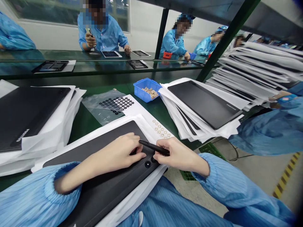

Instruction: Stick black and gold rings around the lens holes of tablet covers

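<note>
A black tablet back cover [106, 176] lies on white wrapping across my lap and the bench edge. My left hand [123, 153] rests on it with fingers curled and pressed down near the cover's camera corner. My right hand [176, 154] pinches black tweezers [153, 147], whose tip points left at the fingertips of my left hand. Two small round holes [148, 164] show in the cover just below the tweezers. A white sheet of small black round stickers [118, 104] and a strip with pale rings [162, 130] lie just beyond.
A blue tray of small rings [146, 90] stands at the middle. Stacks of wrapped black covers lie at left [30, 116] and right [203, 104], with a taller pile [260, 66] at far right. Other people in blue coats work across the green bench; a blue sleeve [272, 129] is at my right.
</note>
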`<control>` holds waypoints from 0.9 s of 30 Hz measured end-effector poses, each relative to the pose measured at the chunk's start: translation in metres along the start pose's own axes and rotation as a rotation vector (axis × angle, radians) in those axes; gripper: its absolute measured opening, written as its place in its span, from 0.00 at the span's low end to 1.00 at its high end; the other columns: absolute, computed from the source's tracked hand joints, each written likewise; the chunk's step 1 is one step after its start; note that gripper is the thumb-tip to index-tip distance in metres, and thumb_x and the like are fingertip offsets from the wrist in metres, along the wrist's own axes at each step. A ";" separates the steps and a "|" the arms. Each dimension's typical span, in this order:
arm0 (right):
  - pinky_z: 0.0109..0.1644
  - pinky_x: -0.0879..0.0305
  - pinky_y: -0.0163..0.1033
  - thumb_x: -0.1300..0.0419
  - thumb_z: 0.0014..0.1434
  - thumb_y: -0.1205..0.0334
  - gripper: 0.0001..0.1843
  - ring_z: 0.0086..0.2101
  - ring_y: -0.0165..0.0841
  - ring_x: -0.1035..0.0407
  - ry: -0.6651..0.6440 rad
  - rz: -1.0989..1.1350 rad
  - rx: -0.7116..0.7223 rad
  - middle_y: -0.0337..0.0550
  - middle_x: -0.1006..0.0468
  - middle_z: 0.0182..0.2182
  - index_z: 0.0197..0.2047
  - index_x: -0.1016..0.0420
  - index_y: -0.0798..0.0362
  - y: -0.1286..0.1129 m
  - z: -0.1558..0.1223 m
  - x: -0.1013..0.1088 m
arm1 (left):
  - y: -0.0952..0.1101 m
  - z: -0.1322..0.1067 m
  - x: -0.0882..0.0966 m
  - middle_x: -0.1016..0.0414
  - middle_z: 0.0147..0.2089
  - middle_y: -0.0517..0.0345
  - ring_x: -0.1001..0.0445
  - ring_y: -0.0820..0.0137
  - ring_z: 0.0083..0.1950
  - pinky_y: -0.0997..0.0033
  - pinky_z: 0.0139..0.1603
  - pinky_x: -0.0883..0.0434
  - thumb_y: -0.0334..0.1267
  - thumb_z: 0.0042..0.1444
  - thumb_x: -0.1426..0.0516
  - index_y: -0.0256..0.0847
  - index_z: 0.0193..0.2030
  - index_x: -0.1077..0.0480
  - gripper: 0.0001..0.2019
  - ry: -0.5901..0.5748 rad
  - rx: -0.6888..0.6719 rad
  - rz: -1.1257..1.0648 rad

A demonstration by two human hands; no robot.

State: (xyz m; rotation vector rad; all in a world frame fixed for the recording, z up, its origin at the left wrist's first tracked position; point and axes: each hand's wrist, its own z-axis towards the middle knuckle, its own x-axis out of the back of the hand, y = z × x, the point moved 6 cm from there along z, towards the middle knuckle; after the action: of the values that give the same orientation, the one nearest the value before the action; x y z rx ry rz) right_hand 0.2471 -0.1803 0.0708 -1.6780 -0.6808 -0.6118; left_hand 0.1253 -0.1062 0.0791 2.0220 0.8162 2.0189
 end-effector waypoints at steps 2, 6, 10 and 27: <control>0.24 0.51 0.33 0.43 0.49 0.63 0.11 0.22 0.26 0.44 0.005 0.024 0.005 0.32 0.39 0.17 0.20 0.40 0.53 0.001 0.000 -0.001 | 0.000 0.000 0.000 0.33 0.29 0.60 0.34 0.68 0.34 0.70 0.33 0.40 0.41 0.60 0.44 0.40 0.26 0.36 0.13 0.002 -0.003 -0.001; 0.26 0.47 0.32 0.41 0.50 0.62 0.08 0.23 0.26 0.42 -0.046 0.192 0.003 0.33 0.36 0.20 0.23 0.34 0.54 0.006 0.000 -0.006 | 0.001 -0.001 0.001 0.33 0.29 0.61 0.34 0.69 0.34 0.71 0.33 0.40 0.41 0.60 0.44 0.41 0.28 0.36 0.12 0.013 -0.019 -0.023; 0.28 0.45 0.32 0.37 0.49 0.60 0.09 0.25 0.26 0.42 -0.085 0.295 0.006 0.33 0.35 0.21 0.26 0.32 0.55 0.010 0.001 -0.008 | 0.004 0.000 0.002 0.33 0.28 0.61 0.34 0.69 0.34 0.71 0.33 0.40 0.41 0.60 0.44 0.41 0.28 0.37 0.12 0.012 -0.026 -0.036; 0.31 0.44 0.36 0.44 0.58 0.48 0.17 0.27 0.31 0.38 0.236 0.005 0.064 0.38 0.31 0.25 0.28 0.34 0.53 0.023 0.022 0.014 | -0.062 -0.007 0.031 0.36 0.44 0.51 0.37 0.59 0.47 0.57 0.51 0.35 0.45 0.61 0.48 0.39 0.42 0.39 0.12 0.523 0.321 0.229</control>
State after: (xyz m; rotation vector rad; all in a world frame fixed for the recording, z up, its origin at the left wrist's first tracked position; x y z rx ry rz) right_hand 0.2743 -0.1610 0.0610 -1.5189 -0.5201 -0.7629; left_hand 0.1003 -0.0410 0.0766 1.8153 1.1027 2.7682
